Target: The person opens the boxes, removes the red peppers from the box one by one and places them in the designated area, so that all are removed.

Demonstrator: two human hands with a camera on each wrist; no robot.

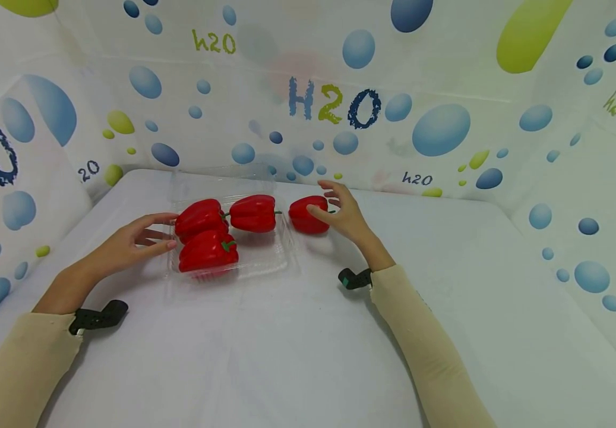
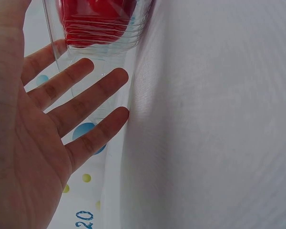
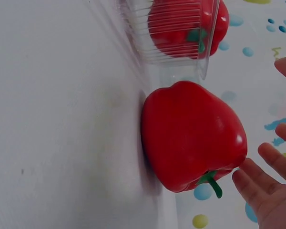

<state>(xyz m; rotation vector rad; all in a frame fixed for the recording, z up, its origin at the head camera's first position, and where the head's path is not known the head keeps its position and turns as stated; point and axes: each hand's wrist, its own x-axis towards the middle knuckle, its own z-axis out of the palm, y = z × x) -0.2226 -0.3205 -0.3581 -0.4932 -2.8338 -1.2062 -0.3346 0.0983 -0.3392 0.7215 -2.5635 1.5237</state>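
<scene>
A clear plastic tray [image 1: 282,261] on the white table holds three red bell peppers [image 1: 201,217] [image 1: 254,213] [image 1: 207,252]. A fourth red pepper [image 1: 302,220] lies on the table just right of the tray. My right hand [image 1: 346,214] is spread open round this loose pepper's right side. In the right wrist view its fingers [image 3: 267,191] stand just off the pepper [image 3: 190,133], near the green stem. My left hand [image 1: 136,238] lies flat and open against the tray's left wall [image 2: 100,52], fingers straight, holding nothing.
The white table [image 1: 308,356] is walled on three sides by a sheet printed with blue and green bubbles [image 1: 441,128]. The tray's clear lid [image 1: 217,178] stands open behind it. Bare cloth stretches in front and to the right.
</scene>
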